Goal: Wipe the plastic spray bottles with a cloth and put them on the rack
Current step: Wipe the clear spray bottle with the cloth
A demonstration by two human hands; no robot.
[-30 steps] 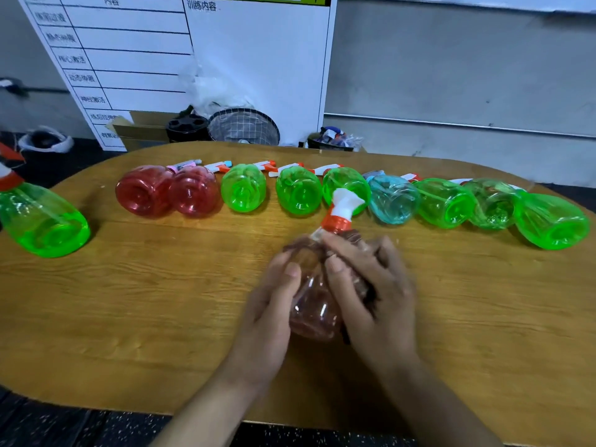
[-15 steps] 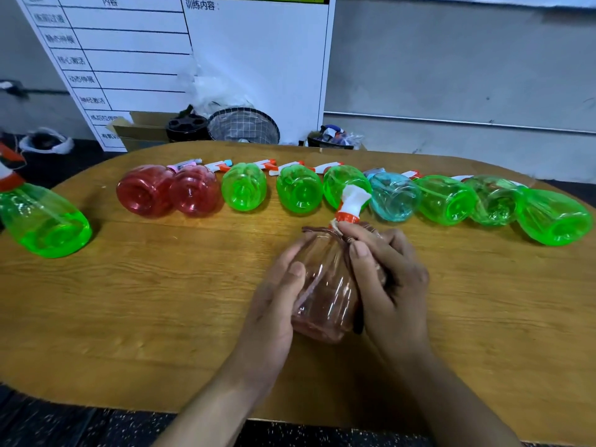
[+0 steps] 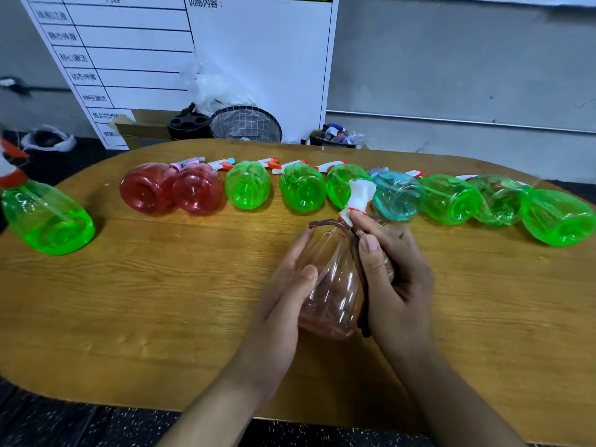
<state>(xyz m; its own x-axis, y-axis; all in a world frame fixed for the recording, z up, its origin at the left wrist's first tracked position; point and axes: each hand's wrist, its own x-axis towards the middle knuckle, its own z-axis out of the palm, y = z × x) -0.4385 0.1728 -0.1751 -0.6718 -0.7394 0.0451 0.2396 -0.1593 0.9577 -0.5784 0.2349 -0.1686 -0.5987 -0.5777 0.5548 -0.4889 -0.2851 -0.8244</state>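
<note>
The pale pink bottle [image 3: 332, 285] has swung more upright between the hands. Left hand [image 3: 283, 285] cradles it, fingers loosely curved; right hand [image 3: 393, 279] presses the brown cloth [image 3: 356, 253] against it, now higher toward the neck. Wiping continues; racking waits.

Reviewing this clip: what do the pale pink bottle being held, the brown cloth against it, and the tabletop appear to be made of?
Pale pink see-through spray bottle: thin glossy plastic, judging by its highlights and the tabletop showing through it.
Brown cloth: soft matte fabric with a stitched edge, bunched under the right hand; the fibre cannot be told.
Oval tabletop: wood grain with a smooth low sheen; solid wood or laminate is unclear.
</note>
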